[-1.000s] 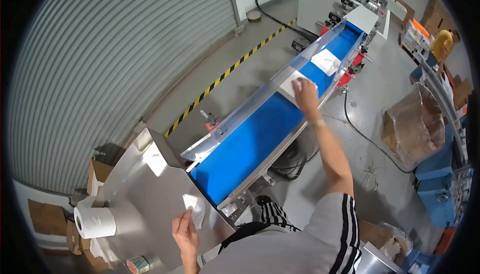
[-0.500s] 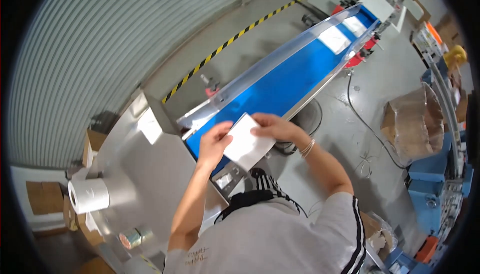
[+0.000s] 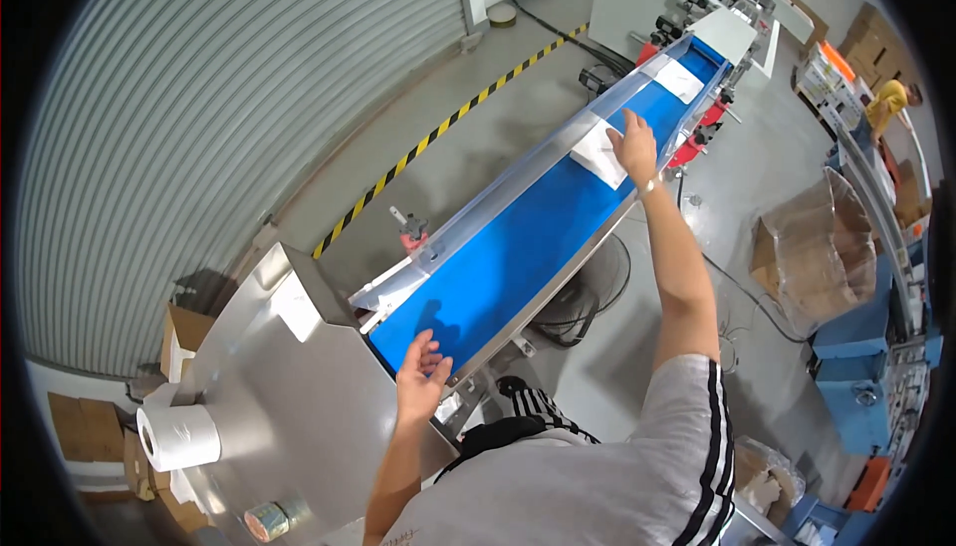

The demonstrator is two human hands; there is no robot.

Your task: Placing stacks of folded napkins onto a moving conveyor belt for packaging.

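My right hand (image 3: 635, 147) reaches out over the blue conveyor belt (image 3: 498, 267). Its fingers are stretched, and the thumb side lies at the right edge of a flat white packet (image 3: 597, 159); whether it touches cannot be made out. That packet lies aslant on the belt, close to the clear side guard. Farther up the belt lies another white packet (image 3: 678, 80), near a white cover. My left hand (image 3: 423, 382) hovers over the belt's near end, palm turned inward, fingers loosely bent and apart, holding nothing.
To the left stands a metal table (image 3: 319, 407) with a white roll (image 3: 179, 436) and a tape roll (image 3: 267, 521). Red-handled clamps (image 3: 410, 232) line the conveyor. A plastic-lined carton (image 3: 822, 252) stands right; beyond it a person in yellow (image 3: 884, 108) is near another line.
Both hands held a white packet between them; now they are apart and empty. My right hand has moved far up the belt, beside a packet; my left hand has dropped back nearer me.
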